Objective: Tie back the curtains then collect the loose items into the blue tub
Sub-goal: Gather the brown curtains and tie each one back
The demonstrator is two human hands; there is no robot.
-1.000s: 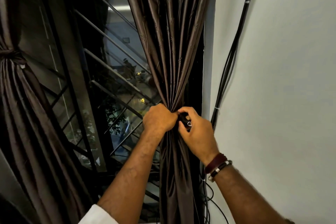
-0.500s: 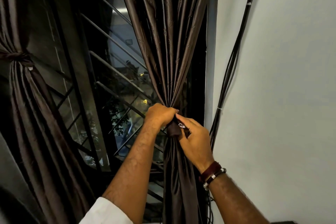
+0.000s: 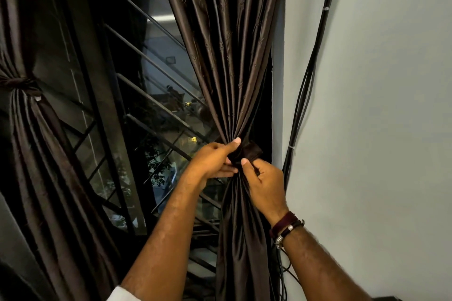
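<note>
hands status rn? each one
Left hand: closed, pinching the tieback band at the right curtain.
Right hand: closed on the same band.

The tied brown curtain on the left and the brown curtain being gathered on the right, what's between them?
In the head view, only the dark window with slanted metal grille bars lies between the tied left curtain and the right curtain.

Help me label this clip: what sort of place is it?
Probably a room in a home, at a window by night: brown curtains, window bars over dark glass, and cables running down a plain wall.
</note>
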